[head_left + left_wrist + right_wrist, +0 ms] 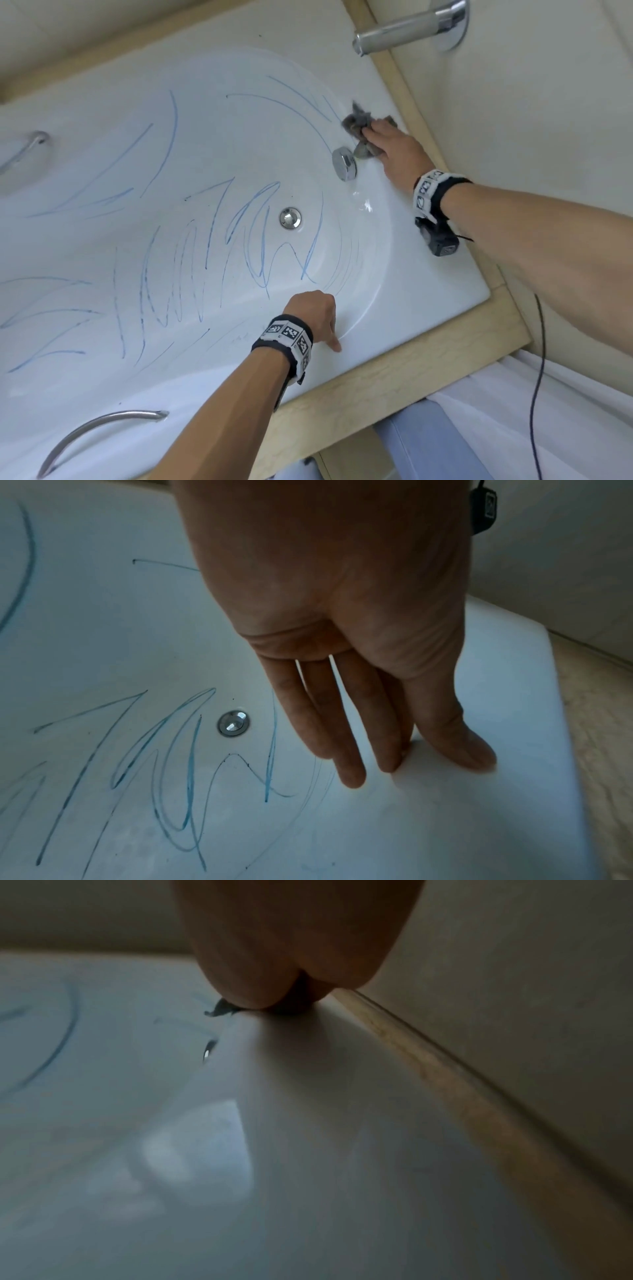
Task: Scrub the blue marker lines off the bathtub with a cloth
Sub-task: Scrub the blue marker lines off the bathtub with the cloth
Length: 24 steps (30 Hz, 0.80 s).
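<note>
The white bathtub (411,274) is scrawled with blue marker lines (191,260) across its floor and walls. My right hand (387,144) holds a crumpled grey cloth (356,125) and presses it on the tub's far right rim, just above the chrome overflow knob (344,163), at the end of one blue line. In the right wrist view only the heel of the right hand (294,947) and a scrap of the cloth (221,1010) show. My left hand (411,767) rests with straight fingers over the tub's near edge (445,831) and holds nothing; blue marker lines (192,764) run beside it.
The chrome drain (290,218) sits in the tub floor. A chrome spout (407,31) juts from the wall at top right. Grab handles (99,431) line both long sides. A wooden surround (394,370) frames the tub. A black cable (537,377) hangs at right.
</note>
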Available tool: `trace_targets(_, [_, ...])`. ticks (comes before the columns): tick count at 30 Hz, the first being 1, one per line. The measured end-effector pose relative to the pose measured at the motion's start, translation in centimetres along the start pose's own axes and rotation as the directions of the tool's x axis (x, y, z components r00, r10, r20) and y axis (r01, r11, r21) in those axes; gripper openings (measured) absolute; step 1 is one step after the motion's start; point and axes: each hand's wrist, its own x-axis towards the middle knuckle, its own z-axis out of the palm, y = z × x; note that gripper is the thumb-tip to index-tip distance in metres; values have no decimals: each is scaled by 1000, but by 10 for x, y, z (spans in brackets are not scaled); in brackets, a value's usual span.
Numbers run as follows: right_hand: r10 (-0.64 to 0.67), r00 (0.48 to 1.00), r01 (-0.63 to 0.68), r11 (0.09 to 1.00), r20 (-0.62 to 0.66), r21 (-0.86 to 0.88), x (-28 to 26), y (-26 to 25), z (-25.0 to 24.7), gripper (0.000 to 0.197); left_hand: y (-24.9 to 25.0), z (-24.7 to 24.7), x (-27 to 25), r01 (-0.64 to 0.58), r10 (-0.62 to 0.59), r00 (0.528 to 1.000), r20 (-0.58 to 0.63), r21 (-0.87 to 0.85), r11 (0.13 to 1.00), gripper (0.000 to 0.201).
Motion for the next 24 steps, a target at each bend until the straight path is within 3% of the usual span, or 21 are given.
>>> trace_targets(3, [-262,950,293,937,170,-191,-12,7,0,51,-2,1,0,-30,30,1000,-7,17,999,39])
trace_targets(6, [-358,890,437,848,282,-301,-12,4,-10,47,-13,-1,2,-21,18,999,-35,-89,996,43])
trace_targets(9, [-454,813,577,713,364,-398,0,-7,-22,30,-29,-3,5,10,-20,997,-72,-136,991,47])
trace_targets(13, [-405,768,630,616,496,-474,29,-24,-33,30,-50,2,5,2,-14,991,-131,-87,996,45])
trace_targets(17, [-387,744,667,474,544,-575,80,-39,-33,33,-66,16,3,7,-20,988,-150,-88,996,44])
trace_targets(21, [-312,744,661,473,590,-583,122,-65,-38,31,-70,32,-1,8,-25,993,-112,-147,989,38])
trace_targets(24, [-288,749,648,507,596,-569,117,-70,-44,30,-69,38,-4,8,-21,997,-73,-177,984,42])
